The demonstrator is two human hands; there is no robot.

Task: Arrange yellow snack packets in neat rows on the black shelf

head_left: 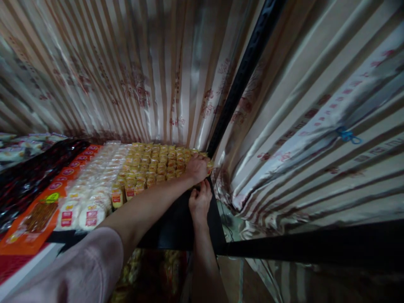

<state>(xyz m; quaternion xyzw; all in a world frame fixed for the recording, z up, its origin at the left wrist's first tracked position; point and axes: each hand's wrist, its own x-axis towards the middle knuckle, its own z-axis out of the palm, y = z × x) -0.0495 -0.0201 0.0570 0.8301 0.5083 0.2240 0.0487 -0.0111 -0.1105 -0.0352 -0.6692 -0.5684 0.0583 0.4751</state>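
Rows of small yellow-wrapped snack packets (158,162) stand close together on a black shelf (173,227). At the right end of these rows, by the back corner, my left hand (196,168) curls over the packets, its fingers bent around one. Just in front and below, my right hand (201,201) is close to the same end packets with its fingers bent and drawn together. Whatever lies between the right fingertips is hidden. The left forearm reaches across the front of the yellow rows.
Left of the packets lie white round wrapped snacks (91,214), a long orange pack (41,214) and dark glossy packs (38,172). A black post (243,80) rises at the corner. Striped printed plastic sheeting (151,75) hangs behind and right. More packets sit below the shelf.
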